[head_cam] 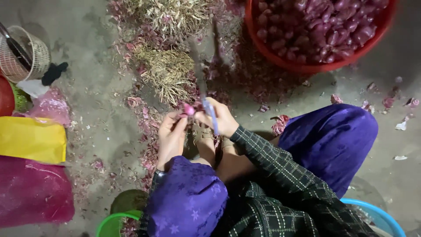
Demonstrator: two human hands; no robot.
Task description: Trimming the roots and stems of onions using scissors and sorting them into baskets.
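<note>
My left hand (172, 135) pinches a small pink shallot (189, 109) at its fingertips. My right hand (221, 118) grips a knife (202, 85) by its bluish handle, blade pointing away from me, its edge right beside the shallot. Both hands work low over the concrete floor, between my knees in purple cloth. Just beyond the hands lie heaps of dry straw-coloured roots (165, 70) and pink skins. A red basin (302, 66) at the top right is full of peeled purple shallots (324, 26).
At the left edge are a woven basket (26, 55), a yellow bag (30, 138) and a pink bag (33, 193). A green bowl (112, 224) and a blue basin rim (381, 217) sit at the bottom. Skins litter the floor.
</note>
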